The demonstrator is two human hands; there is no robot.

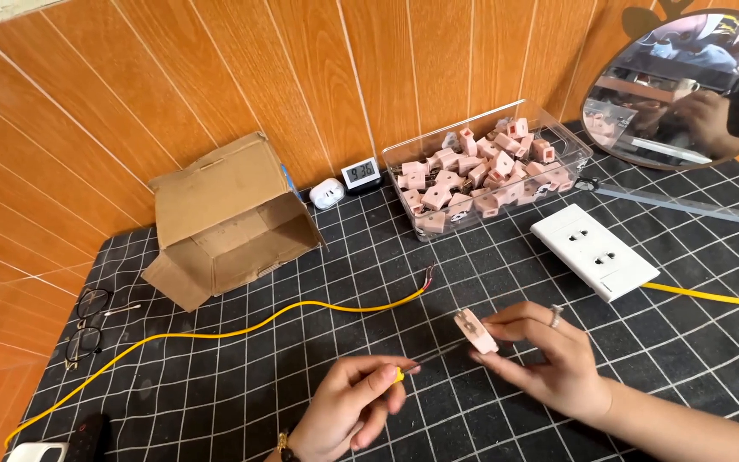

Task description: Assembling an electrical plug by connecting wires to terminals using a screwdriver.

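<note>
left hand [348, 411] sits at about 6 o'clock, nearest the camera, fingers pinched on a small yellow-handled screwdriver [410, 368] whose thin shaft points toward 2 o'clock. right hand [549, 359] comes in from 4 o'clock, ring on one finger, fingertips pinching a small pink plug piece [475, 331], and the shaft's tip is right beside it. further out on the gridded bench [301, 376], a yellow cable [215, 332] runs off to 8 o'clock, glasses [87, 323] at 9. white socket plate [594, 250] lies at 2 o'clock, cardboard box [228, 224] at 11, clear tub of pink pieces [485, 169] at 1, round mirror [686, 85] beyond.
</note>
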